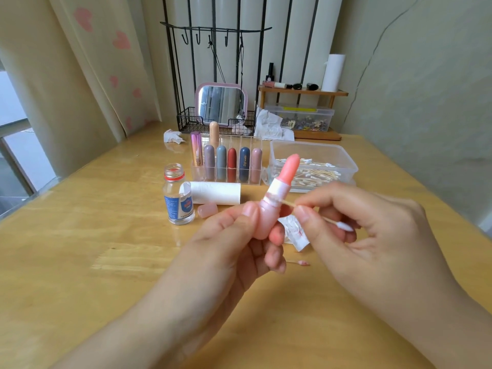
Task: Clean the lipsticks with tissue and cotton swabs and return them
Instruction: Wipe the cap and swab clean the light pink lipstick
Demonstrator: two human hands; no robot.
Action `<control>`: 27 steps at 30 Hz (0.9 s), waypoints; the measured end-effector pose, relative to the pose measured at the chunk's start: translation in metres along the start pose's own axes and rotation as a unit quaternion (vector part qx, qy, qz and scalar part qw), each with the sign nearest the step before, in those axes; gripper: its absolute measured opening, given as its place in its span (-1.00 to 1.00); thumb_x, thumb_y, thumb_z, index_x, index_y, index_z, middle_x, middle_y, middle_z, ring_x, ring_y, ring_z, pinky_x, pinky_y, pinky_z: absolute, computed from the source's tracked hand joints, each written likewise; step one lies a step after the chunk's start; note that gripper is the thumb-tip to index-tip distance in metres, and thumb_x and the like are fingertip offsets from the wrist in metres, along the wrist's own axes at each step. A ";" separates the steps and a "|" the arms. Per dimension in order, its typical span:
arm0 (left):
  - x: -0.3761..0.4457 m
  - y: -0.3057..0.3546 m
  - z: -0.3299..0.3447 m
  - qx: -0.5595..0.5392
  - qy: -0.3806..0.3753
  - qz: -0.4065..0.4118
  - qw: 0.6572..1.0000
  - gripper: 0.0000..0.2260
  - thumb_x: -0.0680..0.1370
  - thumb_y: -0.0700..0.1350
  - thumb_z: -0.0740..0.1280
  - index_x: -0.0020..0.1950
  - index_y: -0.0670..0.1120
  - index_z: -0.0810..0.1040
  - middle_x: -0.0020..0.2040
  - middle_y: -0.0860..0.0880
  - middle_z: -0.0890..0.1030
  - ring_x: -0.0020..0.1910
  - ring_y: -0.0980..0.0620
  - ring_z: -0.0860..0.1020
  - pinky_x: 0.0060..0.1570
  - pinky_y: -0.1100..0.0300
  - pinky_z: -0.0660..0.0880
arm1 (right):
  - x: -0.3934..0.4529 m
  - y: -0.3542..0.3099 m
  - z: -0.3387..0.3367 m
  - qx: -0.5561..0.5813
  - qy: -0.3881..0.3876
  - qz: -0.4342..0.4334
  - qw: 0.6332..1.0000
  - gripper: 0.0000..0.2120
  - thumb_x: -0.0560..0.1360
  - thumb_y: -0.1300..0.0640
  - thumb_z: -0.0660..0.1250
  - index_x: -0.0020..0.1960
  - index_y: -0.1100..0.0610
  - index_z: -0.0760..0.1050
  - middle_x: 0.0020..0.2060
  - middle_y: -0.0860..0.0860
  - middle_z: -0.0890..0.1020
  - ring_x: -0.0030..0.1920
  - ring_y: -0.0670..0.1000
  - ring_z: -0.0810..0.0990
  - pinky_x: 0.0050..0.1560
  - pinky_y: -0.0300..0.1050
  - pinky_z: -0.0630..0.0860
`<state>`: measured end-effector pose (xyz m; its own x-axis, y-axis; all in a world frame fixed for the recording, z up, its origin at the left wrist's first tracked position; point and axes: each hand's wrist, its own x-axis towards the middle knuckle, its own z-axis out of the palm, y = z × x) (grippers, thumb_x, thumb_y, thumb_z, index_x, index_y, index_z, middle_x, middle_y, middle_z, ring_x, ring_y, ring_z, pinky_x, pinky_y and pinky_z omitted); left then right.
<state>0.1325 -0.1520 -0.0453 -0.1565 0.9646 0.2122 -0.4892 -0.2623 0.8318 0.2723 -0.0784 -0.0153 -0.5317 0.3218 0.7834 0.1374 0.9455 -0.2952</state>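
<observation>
Nearest the camera, the left hand (234,235) is curled round the pale pink case of an uncapped lipstick (277,194), thumb along its front and fingers behind, holding it tilted with the coral bullet fully wound out. The right hand (359,225) pinches a cotton swab (330,221) by its wooden stick between thumb and fingertips; one end reaches the white collar just below the bullet, while the other, clean white tip sticks out past the fingers.

Judging from this, the exposed bullet is the main risk: a sideways nudge from the stick, or too firm a squeeze on the case, could dent or snap it. The swab could also smear colour along the collar instead of lifting it. The open glass bottle (178,194) stands just beside the left hand, and a careless elbow or wrist could tip it over.

On the surface (80,249) lie the lipstick's pink cap (207,209), a tissue roll (215,193), a stained tissue (295,233) under the hands and a used swab (299,262). Behind stand the clear organiser (226,166) with capped lipsticks and a swab box (312,166).

The swab's working tip is hidden behind the collar, so whether it touches cannot be told. The bottle's label is unreadable, and most of the stained tissue is covered.
</observation>
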 end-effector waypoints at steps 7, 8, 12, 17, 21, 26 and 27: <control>0.002 0.000 0.002 -0.093 0.008 -0.020 0.995 -0.85 0.44 -0.13 0.30 -0.16 -0.23 0.52 -0.40 -0.10 0.43 -0.52 0.04 0.34 -0.43 0.14 0.47 | 0.000 -0.002 0.001 0.009 -0.015 -0.007 1.000 -0.88 0.46 0.14 0.32 -0.25 0.08 0.55 -0.48 -0.37 0.27 -0.46 -0.30 0.35 -0.42 -0.40 0.37; 0.002 0.001 0.002 -0.104 0.005 -0.027 0.994 -0.86 0.41 -0.12 0.31 -0.22 -0.20 0.53 -0.41 -0.09 0.41 -0.53 0.03 0.33 -0.45 0.13 0.47 | 0.000 -0.002 0.001 0.006 -0.015 -0.005 1.000 -0.88 0.46 0.12 0.31 -0.24 0.07 0.55 -0.48 -0.34 0.27 -0.46 -0.26 0.33 -0.45 -0.32 0.39; -0.002 0.001 -0.001 -0.066 -0.029 -0.036 0.997 -0.90 0.39 -0.08 0.36 -0.25 -0.10 0.56 -0.38 -0.02 0.39 -0.48 0.07 0.34 -0.37 0.16 0.47 | 0.000 -0.002 0.001 -0.001 -0.016 0.000 1.000 -0.87 0.46 0.10 0.29 -0.23 0.06 0.56 -0.47 -0.29 0.25 -0.45 -0.23 0.31 -0.44 -0.32 0.36; 0.000 0.001 -0.004 -0.089 -0.034 -0.045 0.994 -0.61 0.46 -0.12 0.36 0.24 -0.24 0.41 -0.37 -0.06 0.41 -0.48 0.04 0.38 -0.34 0.13 0.48 | 0.000 0.001 0.001 -0.019 0.014 0.022 0.999 -0.87 0.48 0.11 0.29 -0.22 0.09 0.55 -0.51 -0.19 0.34 -0.45 -0.21 0.30 -0.39 -0.47 0.24; 0.000 -0.002 -0.006 -0.055 -0.014 -0.017 0.998 -0.83 0.47 -0.07 0.35 -0.16 -0.18 0.56 -0.32 -0.11 0.50 -0.42 0.00 0.46 -0.33 0.12 0.51 | -0.001 -0.003 0.003 0.013 -0.004 -0.008 1.000 -0.89 0.45 0.22 0.37 -0.25 0.13 0.55 -0.46 -0.42 0.29 -0.43 -0.37 0.37 -0.33 -0.57 0.32; 0.002 -0.003 -0.007 -0.044 -0.013 -0.004 0.999 -0.81 0.49 -0.08 0.33 -0.12 -0.18 0.66 -0.31 -0.11 0.54 -0.43 0.03 0.48 -0.35 0.16 0.50 | 0.001 0.002 0.000 -0.020 0.022 0.015 0.999 -0.87 0.47 0.12 0.30 -0.23 0.10 0.55 -0.51 -0.19 0.31 -0.44 -0.19 0.31 -0.38 -0.46 0.25; 0.003 -0.002 -0.007 -0.048 -0.004 -0.006 0.999 -0.78 0.50 -0.08 0.29 -0.13 -0.18 0.67 -0.33 -0.11 0.53 -0.46 0.04 0.46 -0.37 0.17 0.49 | 0.001 0.002 -0.001 -0.020 0.021 0.015 0.999 -0.87 0.47 0.11 0.29 -0.24 0.09 0.55 -0.51 -0.17 0.30 -0.44 -0.17 0.31 -0.39 -0.43 0.25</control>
<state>0.1273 -0.1492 -0.0498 -0.1441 0.9676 0.2074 -0.5704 -0.2524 0.7816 0.2732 -0.0761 -0.0150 -0.4919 0.3514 0.7966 0.1875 0.9362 -0.2973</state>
